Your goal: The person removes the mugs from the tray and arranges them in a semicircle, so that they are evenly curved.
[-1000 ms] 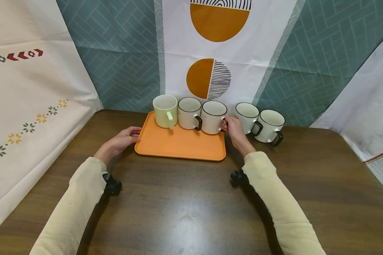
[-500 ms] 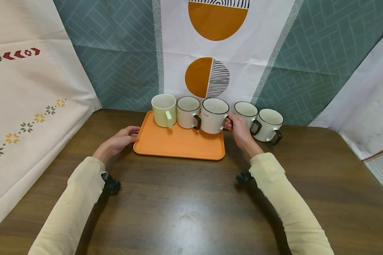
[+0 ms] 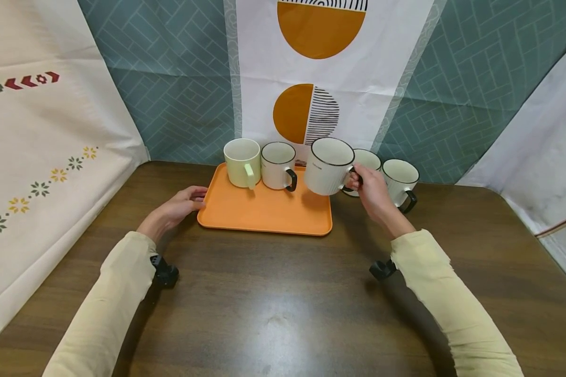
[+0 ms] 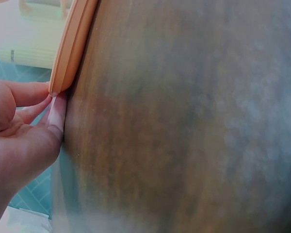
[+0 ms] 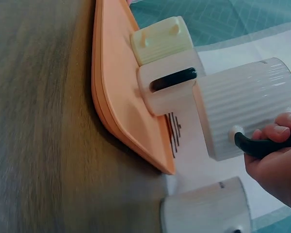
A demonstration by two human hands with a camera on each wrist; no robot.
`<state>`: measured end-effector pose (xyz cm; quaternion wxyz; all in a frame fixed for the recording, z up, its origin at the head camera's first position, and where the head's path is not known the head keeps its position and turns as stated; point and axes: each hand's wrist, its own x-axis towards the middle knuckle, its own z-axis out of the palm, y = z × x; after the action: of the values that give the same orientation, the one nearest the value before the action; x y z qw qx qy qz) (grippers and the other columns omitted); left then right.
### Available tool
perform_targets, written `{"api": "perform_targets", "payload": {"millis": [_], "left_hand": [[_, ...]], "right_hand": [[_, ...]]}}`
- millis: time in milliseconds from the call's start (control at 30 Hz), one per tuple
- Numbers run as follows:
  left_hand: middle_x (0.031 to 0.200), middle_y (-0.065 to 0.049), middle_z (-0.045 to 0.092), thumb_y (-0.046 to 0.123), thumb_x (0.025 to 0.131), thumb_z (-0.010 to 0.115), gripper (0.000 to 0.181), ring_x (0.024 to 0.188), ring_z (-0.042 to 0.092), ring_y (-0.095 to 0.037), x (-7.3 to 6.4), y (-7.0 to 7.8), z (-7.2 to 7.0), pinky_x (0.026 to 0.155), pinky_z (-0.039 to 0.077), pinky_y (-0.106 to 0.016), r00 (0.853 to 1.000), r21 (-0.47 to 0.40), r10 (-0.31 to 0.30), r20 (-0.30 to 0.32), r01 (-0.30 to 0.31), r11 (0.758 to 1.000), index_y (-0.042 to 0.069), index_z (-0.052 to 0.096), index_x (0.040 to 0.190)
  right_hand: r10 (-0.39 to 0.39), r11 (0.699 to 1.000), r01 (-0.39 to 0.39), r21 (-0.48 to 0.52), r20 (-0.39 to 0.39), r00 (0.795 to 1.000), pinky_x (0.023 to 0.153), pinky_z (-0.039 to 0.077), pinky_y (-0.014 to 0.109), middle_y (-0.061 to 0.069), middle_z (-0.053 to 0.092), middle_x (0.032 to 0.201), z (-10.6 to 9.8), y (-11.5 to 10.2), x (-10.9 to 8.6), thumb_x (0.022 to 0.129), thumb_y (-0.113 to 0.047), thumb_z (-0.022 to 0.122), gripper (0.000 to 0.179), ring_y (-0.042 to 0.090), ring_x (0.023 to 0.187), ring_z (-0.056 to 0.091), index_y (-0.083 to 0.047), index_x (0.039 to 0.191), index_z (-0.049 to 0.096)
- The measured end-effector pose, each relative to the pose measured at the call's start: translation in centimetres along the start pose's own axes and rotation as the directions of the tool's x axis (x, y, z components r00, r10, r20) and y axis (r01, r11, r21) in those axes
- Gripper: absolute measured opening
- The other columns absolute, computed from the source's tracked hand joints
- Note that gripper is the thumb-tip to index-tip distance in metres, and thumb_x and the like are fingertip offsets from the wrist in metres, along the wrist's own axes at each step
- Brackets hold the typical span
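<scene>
The right hand (image 3: 376, 193) grasps the curved black handle (image 5: 248, 145) of a white, ribbed, black-rimmed cylindrical mug (image 3: 327, 167) above the right edge of the rectangular orange tray (image 3: 264, 212); the left hand (image 3: 178, 208) pinches the left edge.

orange tray (image 3: 264, 214), pale green mug (image 3: 238, 170), white ribbed mug (image 5: 242, 104) with black handle (image 5: 253, 146), teal brick-patterned cloth (image 3: 170, 78)

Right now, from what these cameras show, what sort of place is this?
Probably a staged tabletop area indoors: a brown wood-look table is backed by a patterned teal hanging, and a pale green mug and a white mug stand on an orange tray.
</scene>
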<state>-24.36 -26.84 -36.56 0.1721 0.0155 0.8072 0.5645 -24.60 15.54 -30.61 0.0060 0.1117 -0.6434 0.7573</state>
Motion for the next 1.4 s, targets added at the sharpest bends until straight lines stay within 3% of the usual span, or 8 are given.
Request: {"api": "perform_targets", "payload": {"millis": [333,733,900,1133,1267,1400], "left_hand": [[0.149,-0.028,0.022,-0.001,0.098,0.044,0.057,0.132,0.026,-0.041,0.0,0.1,0.0,0.113,0.022,-0.048,1.000,0.005,-0.009,0.002,0.009,1.000,-0.008,0.017,0.148],[0.149,-0.029,0.021,0.000,0.098,0.044,0.058,0.133,0.025,-0.042,0.0,0.0,0.0,0.113,0.021,-0.048,1.000,0.005,-0.007,0.012,0.007,1.000,-0.008,0.015,0.148],[0.150,-0.028,0.020,0.001,0.099,0.045,0.060,0.134,0.024,-0.042,0.2,0.0,-0.1,0.113,0.021,-0.049,1.000,0.004,-0.015,0.020,0.015,1.000,-0.007,0.014,0.149],[0.149,-0.028,0.022,0.000,0.098,0.045,0.059,0.133,0.026,-0.041,0.2,0.2,-0.1,0.113,0.021,-0.048,1.000,-0.003,-0.007,0.015,0.007,1.000,-0.007,0.015,0.149],[0.149,-0.028,0.022,-0.001,0.098,0.044,0.059,0.133,0.026,-0.042,0.2,0.0,-0.2,0.113,0.021,-0.049,1.000,0.000,-0.003,0.014,0.003,1.000,-0.008,0.015,0.148],[0.148,-0.029,0.022,-0.002,0.098,0.044,0.058,0.133,0.026,-0.042,0.2,0.0,-0.2,0.113,0.021,-0.049,1.000,0.003,-0.002,0.016,0.002,1.000,-0.008,0.016,0.148]], "right_hand": [[-0.066,0.998,0.065,0.012,0.036,0.997,0.068,0.032,0.024,0.001,0.035,0.069,-2.4,-2.8,-2.8,0.106,-0.009,0.027,0.038,0.010,0.064,0.035,-0.006,0.069,0.040],[-0.212,0.958,0.215,0.188,-0.032,0.977,0.069,0.038,0.025,0.004,0.040,0.068,-7.9,-6.0,-5.0,0.104,-0.012,0.038,0.036,0.013,0.061,0.036,-0.003,0.069,0.045],[-0.192,0.907,0.203,0.369,-0.066,0.979,0.069,0.041,0.027,0.007,0.039,0.067,-10.5,-6.8,-5.3,0.104,-0.006,0.036,0.034,0.015,0.058,0.037,0.001,0.071,0.040],[-0.166,0.785,0.175,0.594,-0.070,0.984,0.068,0.043,0.032,0.012,0.039,0.065,-13.4,-7.3,-5.8,0.105,-0.003,0.020,0.038,0.020,0.055,0.040,0.005,0.071,0.035],[-0.145,0.724,0.162,0.671,-0.081,0.986,0.068,0.042,0.035,0.014,0.038,0.064,-14.9,-7.0,-6.1,0.105,-0.004,0.015,0.041,0.022,0.053,0.040,0.007,0.070,0.034],[-0.133,0.685,0.173,0.707,-0.112,0.985,0.064,0.042,0.036,0.015,0.036,0.063,-16.3,-6.5,-6.5,0.105,-0.003,0.016,0.040,0.023,0.052,0.039,0.008,0.071,0.034]]}}
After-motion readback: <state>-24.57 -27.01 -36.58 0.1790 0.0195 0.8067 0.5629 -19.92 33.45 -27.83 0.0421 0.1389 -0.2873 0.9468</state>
